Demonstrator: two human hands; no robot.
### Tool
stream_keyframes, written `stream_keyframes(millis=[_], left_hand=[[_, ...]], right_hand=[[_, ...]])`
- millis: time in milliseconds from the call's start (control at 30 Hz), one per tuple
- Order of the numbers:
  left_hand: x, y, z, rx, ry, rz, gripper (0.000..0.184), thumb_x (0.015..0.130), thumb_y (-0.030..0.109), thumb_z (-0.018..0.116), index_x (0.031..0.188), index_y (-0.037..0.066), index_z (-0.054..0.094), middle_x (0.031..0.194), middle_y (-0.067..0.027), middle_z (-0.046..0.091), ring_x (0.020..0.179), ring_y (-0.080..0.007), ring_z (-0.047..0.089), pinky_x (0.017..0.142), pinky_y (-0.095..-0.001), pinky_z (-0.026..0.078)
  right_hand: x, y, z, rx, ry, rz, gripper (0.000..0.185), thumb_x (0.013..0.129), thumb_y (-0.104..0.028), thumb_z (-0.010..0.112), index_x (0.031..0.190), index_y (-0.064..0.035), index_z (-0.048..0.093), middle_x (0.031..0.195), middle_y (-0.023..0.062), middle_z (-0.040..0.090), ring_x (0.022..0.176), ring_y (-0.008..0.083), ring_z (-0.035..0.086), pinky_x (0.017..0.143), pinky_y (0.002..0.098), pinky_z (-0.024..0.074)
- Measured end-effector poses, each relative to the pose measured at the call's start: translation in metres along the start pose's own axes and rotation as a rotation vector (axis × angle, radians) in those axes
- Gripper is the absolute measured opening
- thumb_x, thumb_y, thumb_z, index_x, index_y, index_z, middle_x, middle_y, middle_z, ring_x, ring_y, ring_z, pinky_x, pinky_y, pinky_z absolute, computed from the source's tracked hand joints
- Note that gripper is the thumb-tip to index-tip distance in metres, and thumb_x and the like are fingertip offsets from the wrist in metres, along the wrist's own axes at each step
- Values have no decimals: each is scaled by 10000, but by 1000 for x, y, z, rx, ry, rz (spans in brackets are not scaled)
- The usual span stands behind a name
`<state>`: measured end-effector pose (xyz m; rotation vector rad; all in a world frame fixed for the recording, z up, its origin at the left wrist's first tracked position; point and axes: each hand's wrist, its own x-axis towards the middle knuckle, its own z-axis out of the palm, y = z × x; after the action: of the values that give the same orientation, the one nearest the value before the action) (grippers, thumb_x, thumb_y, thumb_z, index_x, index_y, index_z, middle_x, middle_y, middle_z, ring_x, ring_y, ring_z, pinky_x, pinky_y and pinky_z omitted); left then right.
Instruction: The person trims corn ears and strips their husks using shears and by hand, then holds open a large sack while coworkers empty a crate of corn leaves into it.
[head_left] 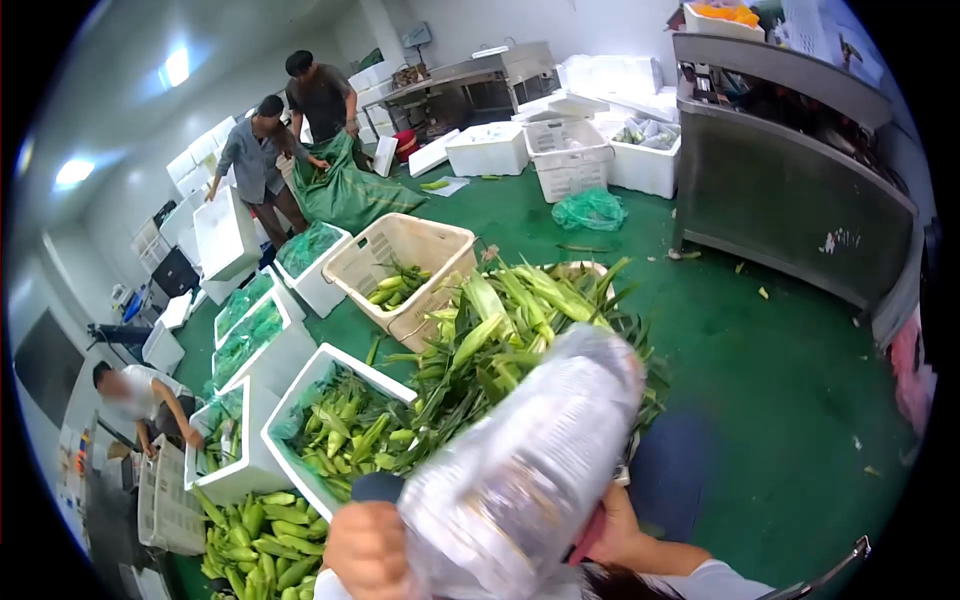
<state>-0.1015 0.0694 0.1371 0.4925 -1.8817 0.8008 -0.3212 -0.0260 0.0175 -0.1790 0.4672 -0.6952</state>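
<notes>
A large roll-shaped bundle in clear, shiny wrapping (530, 470) fills the lower middle, blurred by motion. My left hand (370, 550) is closed at its lower left end, gripping the wrapping. On the bundle's right side, low down, my right hand (615, 530) is partly hidden behind it, beside something pink; its fingers do not show clearly. Just beyond the bundle lies a heap of green corn in husks with long leaves (490, 320). Left of it, a white foam box (300, 400) holds more husked corn on green netting.
Corn cobs (265, 545) are piled at the lower left. A beige crate (400, 240) stands behind the heap. Two people stand by a green sack (345, 190); another person (155, 400) crouches left. A metal table (790, 190) is at right.
</notes>
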Motion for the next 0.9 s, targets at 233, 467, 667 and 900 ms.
stream_keyframes(millis=[233, 467, 667, 900], left_hand=[[35, -336, 133, 623, -491, -494, 314, 760, 283, 737, 986, 87, 642, 895, -186, 583, 847, -369, 587, 716, -441, 466], [30, -367, 82, -163, -93, -856, 671, 888, 327, 686, 1433, 49, 408, 1315, -194, 535, 999, -237, 646, 889, -349, 497], [-428, -159, -299, 1009, 422, -1785, 405, 847, 200, 619, 1174, -39, 622, 969, -168, 699, 861, -251, 678, 814, -348, 523], [-576, -34, -319, 1282, 168, -1793, 253, 863, 85, 506, 961, -57, 691, 890, -179, 715, 746, -272, 705, 692, -383, 552]], right_hand=[[260, -306, 213, -535, -456, -474, 610, 883, -462, 663, 1324, -74, 497, 1253, 134, 603, 1041, 299, 618, 916, 466, 512], [293, -343, 285, -627, -741, -401, 425, 1008, -371, 463, 1225, -20, 563, 1182, 217, 635, 992, 260, 632, 925, 380, 476], [199, -91, 76, -796, -301, 38, 533, 984, -362, 484, 1380, -6, 475, 1319, 203, 562, 1133, 246, 584, 963, 398, 467], [190, 36, 37, -945, -168, 540, 532, 951, -316, 524, 1384, -12, 464, 1318, 187, 554, 1152, 248, 573, 968, 398, 465]])
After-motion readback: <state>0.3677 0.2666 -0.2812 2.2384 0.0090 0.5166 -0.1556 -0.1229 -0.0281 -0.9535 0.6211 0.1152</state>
